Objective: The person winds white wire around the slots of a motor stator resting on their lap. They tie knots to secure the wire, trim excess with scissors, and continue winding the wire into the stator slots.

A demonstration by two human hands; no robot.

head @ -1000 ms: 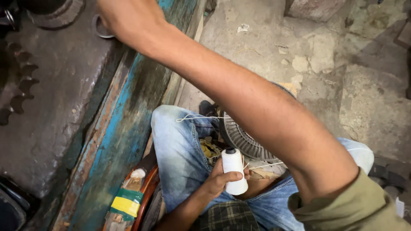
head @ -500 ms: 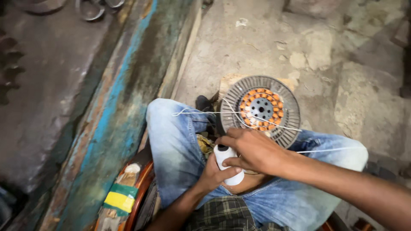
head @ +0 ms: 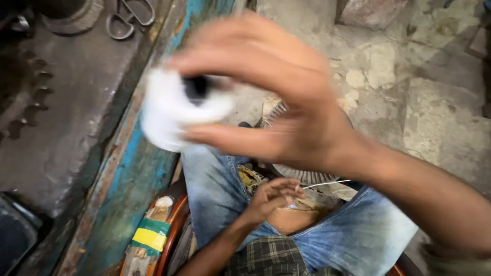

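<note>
Since half a second ago the right hand (head: 276, 97) has come up from the lap toward the camera, bringing the white thread spool (head: 176, 110) with it; earlier that spool sat low against the left hand, by the person's knee. Now the spool is raised and blurred with motion, gripped between the right thumb underneath and the fingers curled over the top, its dark core hole showing just at the fingertips. It hangs in the air to the outer side of the right hand, over the edge of the blue-painted wooden bench (head: 135, 184).

The left hand (head: 273, 197) is down in the lap, below the right wrist, its fingers loosely bent and pinched near a thin white thread (head: 327, 183) that runs off past it toward the right forearm. Whether it truly grips that thread I cannot tell. Just beyond the left hand, mostly hidden behind the right hand, lies a round ribbed metal disc (head: 302, 176), only its lower rim showing against the blue jeans (head: 215, 189).

Farther out past the spool, on the dark bench top, rest a pair of metal ring handles (head: 128, 18). Beneath the left forearm stands a wooden piece wrapped in green and yellow tape (head: 151, 235).
</note>
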